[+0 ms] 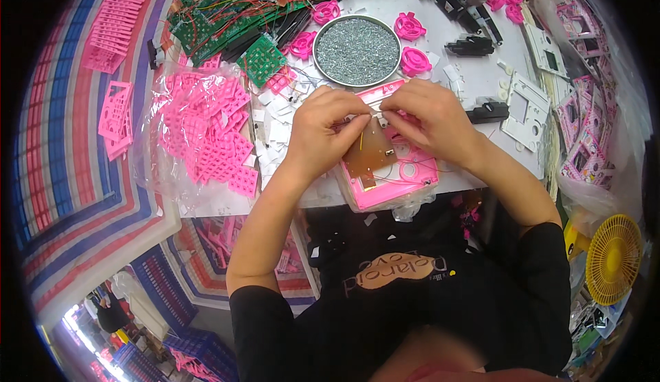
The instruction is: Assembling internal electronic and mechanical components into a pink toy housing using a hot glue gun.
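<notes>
A pink plastic housing point(401, 191) lies at the table's front edge, with a brown circuit board point(368, 156) over its left part. A short yellow wire shows on the board, and thin wires run out to the right. Above the board my left hand point(322, 129) is closed in a pinch, its thumb and fingers meeting near a small white piece point(375, 113). Facing it, my right hand point(432, 116) pinches at the same spot from the other side. What exactly each set of fingertips holds is too small to make out.
A round tray point(315, 53) full of small screws stands just beyond my hands, with pink ring-shaped parts point(410, 26) around it. Pink keypad sheets point(206, 124) in clear plastic and wired green circuit boards point(261, 61) lie left. White panels point(528, 112) and a yellow fan point(613, 259) are right.
</notes>
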The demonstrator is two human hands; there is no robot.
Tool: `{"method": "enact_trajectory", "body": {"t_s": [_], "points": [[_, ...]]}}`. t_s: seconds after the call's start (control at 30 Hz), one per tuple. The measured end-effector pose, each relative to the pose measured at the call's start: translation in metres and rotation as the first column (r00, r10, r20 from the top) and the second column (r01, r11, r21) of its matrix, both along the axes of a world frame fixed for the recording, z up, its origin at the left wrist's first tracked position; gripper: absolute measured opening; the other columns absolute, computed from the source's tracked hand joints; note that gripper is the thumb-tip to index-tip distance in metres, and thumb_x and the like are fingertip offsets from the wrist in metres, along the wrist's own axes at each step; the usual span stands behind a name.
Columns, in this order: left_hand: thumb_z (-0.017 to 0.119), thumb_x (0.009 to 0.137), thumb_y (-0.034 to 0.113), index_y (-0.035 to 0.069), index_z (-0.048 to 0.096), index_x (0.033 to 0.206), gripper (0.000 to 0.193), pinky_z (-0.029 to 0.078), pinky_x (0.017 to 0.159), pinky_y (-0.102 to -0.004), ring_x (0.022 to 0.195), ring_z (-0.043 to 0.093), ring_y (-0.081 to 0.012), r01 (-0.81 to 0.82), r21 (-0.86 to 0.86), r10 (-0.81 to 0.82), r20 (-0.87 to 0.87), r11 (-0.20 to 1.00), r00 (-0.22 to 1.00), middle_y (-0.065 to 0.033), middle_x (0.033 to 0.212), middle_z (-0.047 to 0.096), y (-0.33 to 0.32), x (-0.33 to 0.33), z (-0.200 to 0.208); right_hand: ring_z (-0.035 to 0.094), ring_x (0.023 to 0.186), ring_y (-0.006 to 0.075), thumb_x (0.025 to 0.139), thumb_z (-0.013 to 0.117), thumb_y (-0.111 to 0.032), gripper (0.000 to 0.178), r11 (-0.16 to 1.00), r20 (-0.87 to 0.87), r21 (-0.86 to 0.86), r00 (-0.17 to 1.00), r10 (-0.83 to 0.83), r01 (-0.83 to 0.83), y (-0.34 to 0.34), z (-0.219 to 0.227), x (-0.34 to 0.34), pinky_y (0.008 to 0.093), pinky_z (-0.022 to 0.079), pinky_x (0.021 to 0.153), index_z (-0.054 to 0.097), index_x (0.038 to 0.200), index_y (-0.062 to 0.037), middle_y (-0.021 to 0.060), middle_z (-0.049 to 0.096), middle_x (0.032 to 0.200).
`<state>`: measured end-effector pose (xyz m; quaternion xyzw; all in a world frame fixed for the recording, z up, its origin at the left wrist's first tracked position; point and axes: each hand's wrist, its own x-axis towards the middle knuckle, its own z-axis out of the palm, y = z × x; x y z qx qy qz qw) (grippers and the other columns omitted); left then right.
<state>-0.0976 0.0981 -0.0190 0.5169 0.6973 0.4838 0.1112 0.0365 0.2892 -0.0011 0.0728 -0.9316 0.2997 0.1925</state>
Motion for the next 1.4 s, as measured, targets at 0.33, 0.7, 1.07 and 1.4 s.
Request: {"method": "enact_trajectory", "body": {"t_s": [0.33, 0.7, 1.07, 1.4], "points": [[0.077, 0.083, 0.01, 0.009, 0.075, 0.094, 0.012, 0.046, 0.077, -0.0384, 0.08, 0.065, -0.0241, -0.059, -0.184, 0.028, -0.164, 0.981, 0.986, -0.0053, 0.082, 0.071, -0.003, 0.012, 0.007, 0.062, 0.092, 0.0232, 0.072, 0.071, -0.014, 0.015, 0.899, 0.213, 0.429, 0.977, -0.008, -0.086, -0.014, 0.006, 0.004, 0.0364, 0.056, 0.066, 0.067, 0.086, -0.0094, 0.0023, 0.061, 0.086], [0.072, 0.083, 0.014, 0.009, 0.069, 0.088, 0.008, 0.043, 0.08, -0.0443, 0.087, 0.065, -0.0261, -0.059, -0.217, -0.025, -0.365, 0.974, 0.931, -0.0057, 0.086, 0.065, 0.01, 0.018, 0.012, 0.062, 0.09, 0.023, 0.074, 0.074, -0.016, 0.014, 0.961, 0.204, 0.263, 0.978, 0.032, -0.086, -0.017, 0.004, 0.031, 0.0366, 0.055, 0.067, 0.067, 0.085, -0.0098, 0.0031, 0.062, 0.088], [0.069, 0.079, 0.016, 0.005, 0.069, 0.089, 0.014, 0.055, 0.074, -0.0454, 0.088, 0.07, -0.0322, 0.132, -0.672, -0.515, -0.41, 0.729, 0.753, -0.0113, 0.093, 0.067, 0.057, 0.023, 0.038, 0.062, 0.086, 0.0249, 0.075, 0.075, -0.014, 0.013, 0.979, 0.146, 0.201, 0.988, -0.055, 0.025, -0.021, -0.004, 0.039, 0.0388, 0.054, 0.065, 0.064, 0.08, -0.0081, 0.0052, 0.061, 0.086], [0.076, 0.082, 0.018, 0.003, 0.069, 0.084, 0.016, 0.055, 0.069, -0.0449, 0.077, 0.07, -0.0339, 0.017, -0.637, -0.22, -0.241, 0.771, 0.945, -0.0156, 0.08, 0.071, 0.048, -0.003, 0.033, 0.062, 0.084, 0.028, 0.077, 0.073, -0.011, 0.013, 0.986, 0.176, 0.161, 0.983, -0.062, 0.033, -0.014, 0.005, 0.025, 0.0412, 0.053, 0.065, 0.064, 0.085, -0.0068, 0.0075, 0.063, 0.086]]}}
